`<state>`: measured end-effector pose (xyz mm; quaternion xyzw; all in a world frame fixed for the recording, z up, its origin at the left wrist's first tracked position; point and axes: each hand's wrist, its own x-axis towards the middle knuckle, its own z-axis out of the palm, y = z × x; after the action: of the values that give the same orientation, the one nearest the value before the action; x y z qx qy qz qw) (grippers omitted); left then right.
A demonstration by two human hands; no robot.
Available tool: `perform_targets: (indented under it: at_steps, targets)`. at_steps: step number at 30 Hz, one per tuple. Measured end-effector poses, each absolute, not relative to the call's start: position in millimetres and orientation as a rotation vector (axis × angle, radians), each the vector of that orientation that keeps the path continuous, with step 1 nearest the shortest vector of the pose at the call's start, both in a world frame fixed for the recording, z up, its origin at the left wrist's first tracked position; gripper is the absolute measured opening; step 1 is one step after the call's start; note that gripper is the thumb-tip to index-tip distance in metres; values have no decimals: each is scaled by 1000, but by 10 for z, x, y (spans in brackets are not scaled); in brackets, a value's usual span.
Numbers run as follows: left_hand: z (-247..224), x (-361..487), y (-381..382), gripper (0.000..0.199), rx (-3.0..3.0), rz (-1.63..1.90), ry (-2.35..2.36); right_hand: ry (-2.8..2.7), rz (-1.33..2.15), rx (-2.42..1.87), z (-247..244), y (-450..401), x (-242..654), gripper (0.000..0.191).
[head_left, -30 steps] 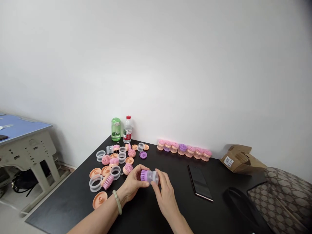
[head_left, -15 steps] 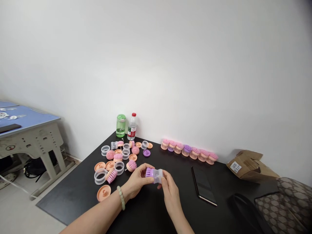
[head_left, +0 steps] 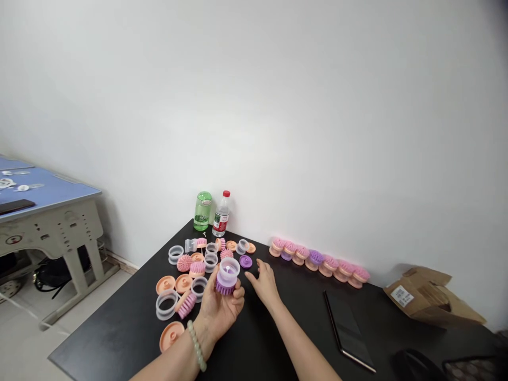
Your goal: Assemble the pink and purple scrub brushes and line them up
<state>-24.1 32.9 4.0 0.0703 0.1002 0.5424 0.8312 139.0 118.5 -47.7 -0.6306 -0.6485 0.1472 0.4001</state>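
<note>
My left hand (head_left: 220, 311), with a beaded bracelet at the wrist, is closed round a purple scrub brush (head_left: 227, 276). Its bristles point down, and a clear plastic ring sits on top with the opening upward. My right hand (head_left: 263, 281) holds nothing; thumb and fingers are apart, just short of a purple round cap (head_left: 245, 261) lying on the table. Left of my hands lie loose parts: clear rings (head_left: 167, 305), orange caps (head_left: 165, 285) and pink bristled brush heads (head_left: 184, 263).
Finished-looking brushes (head_left: 315, 258) stand in a row along the wall. A green bottle (head_left: 202, 211) and a red-capped bottle (head_left: 221, 214) stand at the back corner. On the right are a dark tablet (head_left: 349, 330) and a brown paper bag (head_left: 431, 296) on the black table (head_left: 107, 336).
My right hand has let go of the clear ring and moved up toward the purple cap. My left hand has turned the purple brush bristles-down. The view has shifted slightly.
</note>
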Motion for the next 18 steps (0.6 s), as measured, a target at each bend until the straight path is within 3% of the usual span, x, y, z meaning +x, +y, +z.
perform_targets:
  at_steps: [3, 7, 9, 18]
  targets:
    - [-3, -223, 345, 43, 119, 1116, 224, -1689, 320, -1700, -394, 1434, 1220, 48]
    - [-97, -172, 362, 39, 128, 1060, 263, -1763, 297, -1689, -336, 1443, 1158, 22]
    - [-112, -151, 346, 36, 178, 1073, 270, -1786, 295, -1635, -316, 1333, 1231, 19]
    - [-88, -61, 225, 48, 608, 1144, 454, -1821, 326, -1462, -313, 205, 1935, 51]
